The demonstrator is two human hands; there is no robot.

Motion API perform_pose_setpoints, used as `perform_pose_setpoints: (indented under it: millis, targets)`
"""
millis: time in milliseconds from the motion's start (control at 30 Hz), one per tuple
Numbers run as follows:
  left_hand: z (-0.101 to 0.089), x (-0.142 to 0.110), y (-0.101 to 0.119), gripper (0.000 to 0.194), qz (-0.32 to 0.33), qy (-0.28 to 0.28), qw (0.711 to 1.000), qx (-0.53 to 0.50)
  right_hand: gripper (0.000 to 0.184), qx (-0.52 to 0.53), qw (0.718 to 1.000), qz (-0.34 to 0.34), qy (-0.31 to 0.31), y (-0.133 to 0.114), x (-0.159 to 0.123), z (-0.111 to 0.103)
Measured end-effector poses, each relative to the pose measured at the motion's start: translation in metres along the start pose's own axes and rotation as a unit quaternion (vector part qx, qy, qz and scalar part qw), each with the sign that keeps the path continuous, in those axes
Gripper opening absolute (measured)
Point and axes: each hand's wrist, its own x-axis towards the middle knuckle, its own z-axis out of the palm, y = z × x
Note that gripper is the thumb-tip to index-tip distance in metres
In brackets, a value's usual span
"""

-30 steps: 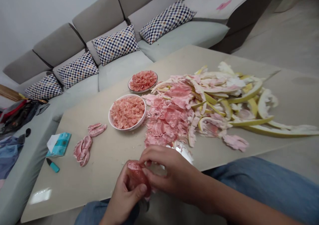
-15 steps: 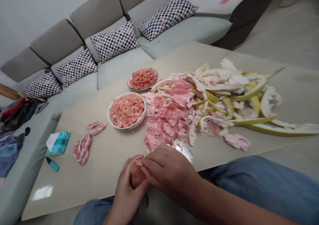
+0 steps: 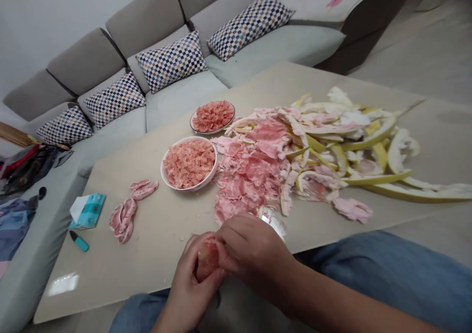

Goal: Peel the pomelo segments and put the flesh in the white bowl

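My left hand (image 3: 193, 277) is wrapped around a pink pomelo segment (image 3: 207, 260) at the table's near edge. Bent over the segment's right side, my right hand (image 3: 246, 247) pinches its skin, though the fingertips are partly hidden. Just beyond my hands lies a heap of peeled pink membrane (image 3: 252, 180). A white bowl (image 3: 214, 176) of loose pomelo flesh (image 3: 190, 162) stands farther left. Behind it is a dark-rimmed plate (image 3: 193, 128) with redder flesh (image 3: 213, 116). Several unpeeled segments (image 3: 123, 219) rest on the table to the left.
Yellow-green rind strips (image 3: 383, 178) spread over the right of the table (image 3: 147, 259). At the left are a tissue pack (image 3: 92, 210) and a small teal-handled knife (image 3: 79, 241). A grey sofa (image 3: 180, 99) with checked cushions (image 3: 171, 62) runs along the far side.
My right hand's fingers have shifted slightly right across the segment, and more of its flesh shows between my hands. The left hand keeps its hold.
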Motion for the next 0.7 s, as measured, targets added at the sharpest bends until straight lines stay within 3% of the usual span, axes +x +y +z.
perform_pose_setpoints:
  millis: [167, 333, 400, 500, 700]
  targets:
    - [-0.004, 0.000, 0.007, 0.039, 0.000, -0.038, 0.998, -0.057, 0.012, 0.107, 0.982, 0.151, -0.043, 0.002, 0.005, -0.004]
    - [-0.010, 0.000, 0.004, 0.038, 0.025, -0.024, 0.996, -0.078, 0.010, 0.265, 0.911, 0.281, -0.144, 0.002, 0.017, -0.020]
    - [-0.012, 0.000, 0.001, 0.038, 0.032, -0.018, 0.997, -0.074, 0.010, 0.323, 0.885, 0.289, -0.169, 0.002, 0.022, -0.026]
    - [-0.012, -0.001, -0.001, 0.040, 0.028, 0.002, 0.997, -0.072, 0.009, 0.370, 0.868, 0.280, -0.177, 0.002, 0.024, -0.031]
    - [-0.011, -0.002, 0.002, 0.051, -0.022, 0.063, 0.995, -0.080, 0.009, 0.370, 0.877, 0.264, -0.154, 0.000, 0.021, -0.024]
